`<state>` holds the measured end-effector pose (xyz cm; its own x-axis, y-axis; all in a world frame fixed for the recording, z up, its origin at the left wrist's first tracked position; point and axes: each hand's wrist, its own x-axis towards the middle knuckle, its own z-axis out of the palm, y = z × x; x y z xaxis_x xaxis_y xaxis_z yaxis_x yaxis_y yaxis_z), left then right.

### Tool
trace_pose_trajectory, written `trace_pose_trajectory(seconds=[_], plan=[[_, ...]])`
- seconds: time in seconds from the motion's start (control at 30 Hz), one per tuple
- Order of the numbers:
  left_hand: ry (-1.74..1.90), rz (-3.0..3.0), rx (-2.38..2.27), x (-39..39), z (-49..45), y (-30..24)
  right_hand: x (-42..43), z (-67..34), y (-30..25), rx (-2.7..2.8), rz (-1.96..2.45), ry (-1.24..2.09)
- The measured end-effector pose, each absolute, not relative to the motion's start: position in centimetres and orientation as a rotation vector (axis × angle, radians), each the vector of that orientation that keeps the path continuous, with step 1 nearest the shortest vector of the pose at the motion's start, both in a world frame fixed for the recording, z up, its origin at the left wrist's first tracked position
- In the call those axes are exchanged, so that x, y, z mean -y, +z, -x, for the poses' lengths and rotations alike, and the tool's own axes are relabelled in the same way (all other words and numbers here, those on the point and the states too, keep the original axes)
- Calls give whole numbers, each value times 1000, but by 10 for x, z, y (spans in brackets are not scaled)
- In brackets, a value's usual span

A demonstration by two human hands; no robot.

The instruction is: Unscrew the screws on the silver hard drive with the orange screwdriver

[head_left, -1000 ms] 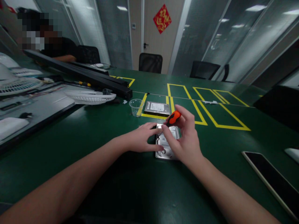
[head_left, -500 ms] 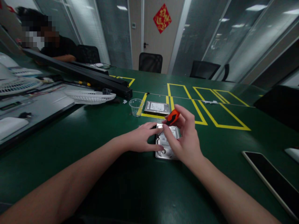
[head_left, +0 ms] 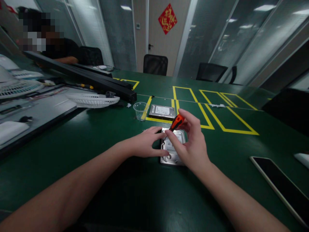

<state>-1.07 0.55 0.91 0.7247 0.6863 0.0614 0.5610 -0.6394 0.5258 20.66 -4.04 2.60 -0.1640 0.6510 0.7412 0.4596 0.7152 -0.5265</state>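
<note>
A silver hard drive [head_left: 180, 135] lies flat on the green table before me, its label side up and partly covered by my hands. My left hand [head_left: 147, 143] steadies it from the left, thumb and index finger stretched over its top and the other fingers by its far left edge. My right hand [head_left: 190, 145] is closed round a screwdriver [head_left: 177, 122] with an orange and black handle. The screwdriver leans, its shaft pointing down to the drive's left side. Where the tip meets the drive is too small to make out.
Behind lie a second hard drive [head_left: 162, 111] and a clear plastic cup [head_left: 141, 111]. Fan parts [head_left: 94, 99] and long black bars [head_left: 96, 79] fill the left. A phone [head_left: 277, 183] lies at right. Across the table sits a person [head_left: 65, 48].
The screwdriver has turned more upright in my right hand, its handle shifting slightly left. My right fingers have moved a little with it. My left hand and the drive stay put.
</note>
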Motion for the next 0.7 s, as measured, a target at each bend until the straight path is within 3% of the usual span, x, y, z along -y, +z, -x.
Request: trace_pose_trajectory(seconds=[0.7], plan=[[356, -2458, -928, -6, 12, 10, 44, -205, 30, 1828, 869, 289]])
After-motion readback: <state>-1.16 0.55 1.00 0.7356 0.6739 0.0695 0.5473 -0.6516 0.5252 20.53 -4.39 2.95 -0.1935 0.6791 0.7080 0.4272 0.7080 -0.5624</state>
